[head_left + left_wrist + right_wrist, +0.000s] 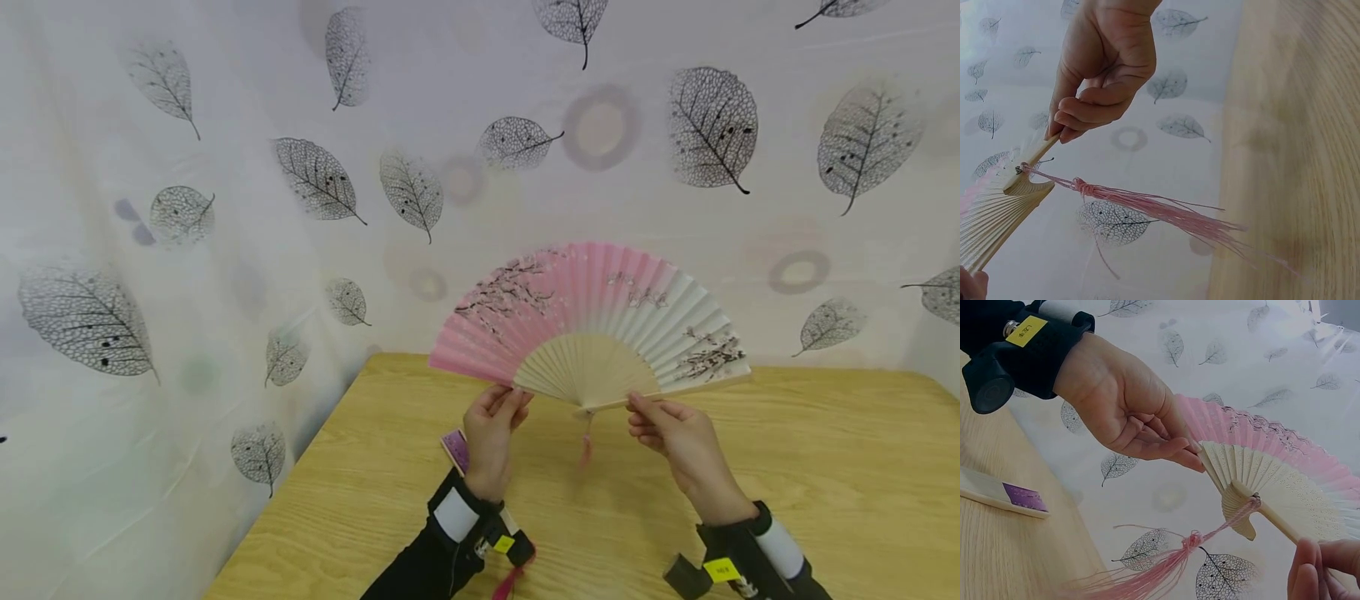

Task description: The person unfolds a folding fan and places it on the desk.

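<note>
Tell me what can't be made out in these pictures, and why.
Purple-ended item: head view, middle hidden by the left hand and wrist strap.
Same item: right wrist view, one end cut off by the left edge.
Fan: left wrist view, pink part mostly cut off by the left edge.
Fan's tassel: right wrist view, tips blurred.
Yellow labels: head view, lettering too small.

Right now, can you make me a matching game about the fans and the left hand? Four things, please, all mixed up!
1. Open folding fan
2. Closed folding fan
3. Pale pink tassel
4. Left hand

A. Hanging from the pivot
B. Spread wide, pink on one side and white on the other
C. Pinching an edge on the pink side
D. Lying on the wood-grain table

Pairs: 1-B, 2-D, 3-A, 4-C
</note>
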The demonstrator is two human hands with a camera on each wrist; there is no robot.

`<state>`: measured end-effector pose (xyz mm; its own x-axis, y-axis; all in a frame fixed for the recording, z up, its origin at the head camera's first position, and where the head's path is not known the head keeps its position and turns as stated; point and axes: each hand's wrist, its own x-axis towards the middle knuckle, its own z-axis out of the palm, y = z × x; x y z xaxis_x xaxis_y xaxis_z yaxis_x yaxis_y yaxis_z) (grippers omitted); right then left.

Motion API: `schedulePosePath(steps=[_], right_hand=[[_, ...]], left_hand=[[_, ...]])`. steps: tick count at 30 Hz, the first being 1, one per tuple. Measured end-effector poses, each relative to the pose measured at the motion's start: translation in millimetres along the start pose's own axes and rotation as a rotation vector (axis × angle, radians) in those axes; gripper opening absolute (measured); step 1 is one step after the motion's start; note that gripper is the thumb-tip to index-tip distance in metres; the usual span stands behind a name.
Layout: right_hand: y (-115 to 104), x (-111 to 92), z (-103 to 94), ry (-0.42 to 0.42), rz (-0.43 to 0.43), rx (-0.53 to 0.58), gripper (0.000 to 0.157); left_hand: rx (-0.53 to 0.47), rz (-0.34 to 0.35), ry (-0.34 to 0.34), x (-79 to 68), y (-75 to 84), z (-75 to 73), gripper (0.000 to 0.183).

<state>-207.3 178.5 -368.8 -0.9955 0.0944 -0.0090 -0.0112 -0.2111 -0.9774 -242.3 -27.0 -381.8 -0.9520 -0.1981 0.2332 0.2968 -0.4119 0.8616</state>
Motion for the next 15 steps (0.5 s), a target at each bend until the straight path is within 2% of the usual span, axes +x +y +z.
schedulePosePath(steps=[2,3,6,7,9,10,12,13,15], right_hand=[[11,8,-5.2,0.017,-0.008,-0.015,0.015],[21,15,-11.1,0.023,-0.020,-0.014,0.017],[57,42,-36.1,0.072,-0.041,-0.015,0.029],[69,51,-45.5,0.102,-0.045,-0.014,0.034],[89,65,-64.1,0.163,-0.051,0.005,0.042],[93,68,-71.4,0.198,-0.043,0.006,0.044],[96,70,-84.4,0.246,-0.023,0.020,0.044],[93,68,-90.7,0.248,-0.010,0.023,0.041],[84,60,-103.3,0.238,0.018,0.030,0.033]], left_hand=[[-0.031,0.066,-0.048,9.5,-23.4,-8.5,0.022],[-0.028,0.074,-0.055,9.4,-27.1,-8.5,0.023],[-0.025,0.047,-0.084,10.1,-40.7,-5.6,0.023],[-0.015,0.010,-0.081,10.0,-43.2,-2.1,0.021],[0.028,-0.116,-0.038,0.4,-30.8,14.3,0.023],[0.030,-0.168,-0.028,0.3,-32.8,19.6,0.021],[0.024,-0.275,0.001,0.0,-37.6,31.8,0.016],[0.023,-0.335,0.027,-1.9,-37.2,40.0,0.013],[0.017,-0.407,0.053,-4.1,-46.2,53.0,0.007]])
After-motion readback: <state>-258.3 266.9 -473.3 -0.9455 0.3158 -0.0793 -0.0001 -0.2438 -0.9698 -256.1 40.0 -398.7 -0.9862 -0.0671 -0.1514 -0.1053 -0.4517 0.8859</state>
